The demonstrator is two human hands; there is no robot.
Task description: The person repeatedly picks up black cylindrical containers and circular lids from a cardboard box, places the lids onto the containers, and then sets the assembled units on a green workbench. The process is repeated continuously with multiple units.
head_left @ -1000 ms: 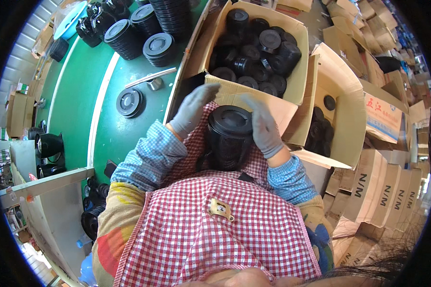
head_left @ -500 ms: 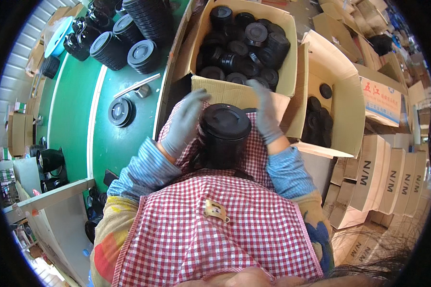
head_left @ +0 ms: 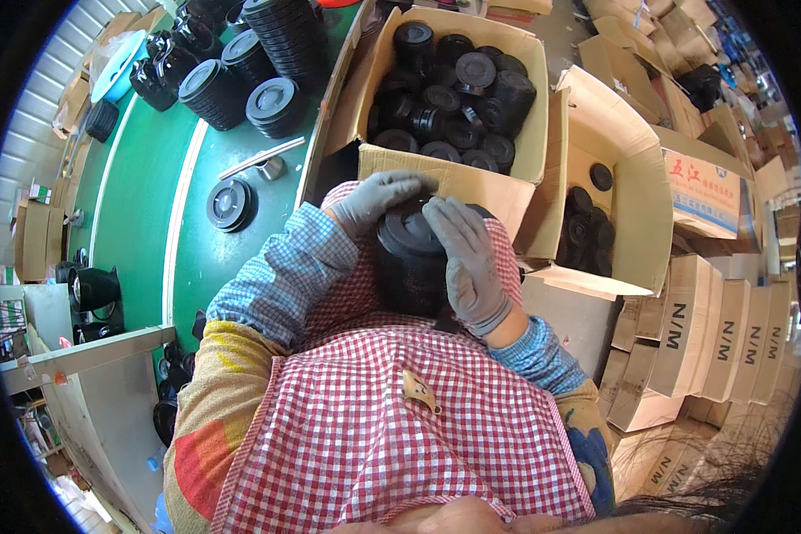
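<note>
In my lap stands a black cylindrical container or stack, its round black lid (head_left: 408, 233) facing up; its lower part is in shadow. My left hand (head_left: 378, 203), in a grey glove, reaches over the lid's far left edge with fingers stretched out. My right hand (head_left: 473, 267), also gloved, lies along the right side, its straight fingertips at the lid's upper right. Both palms seem to rest against the lid, without fingers wrapped round it. On the green table, a black lid (head_left: 230, 205) lies near a small metal cup (head_left: 271, 168) and a pale rod (head_left: 260, 157).
Ahead, a cardboard box (head_left: 454, 173) holds many round black lids. Right of it, another open box (head_left: 636, 214) has several lids. Stacks of black lids (head_left: 212, 93) stand on the green table (head_left: 142, 231) at left. Cartons (head_left: 685, 325) are piled at right.
Both hands have come inward from either side of the black container onto its lid. The left moved right, the right moved left and nearer.
</note>
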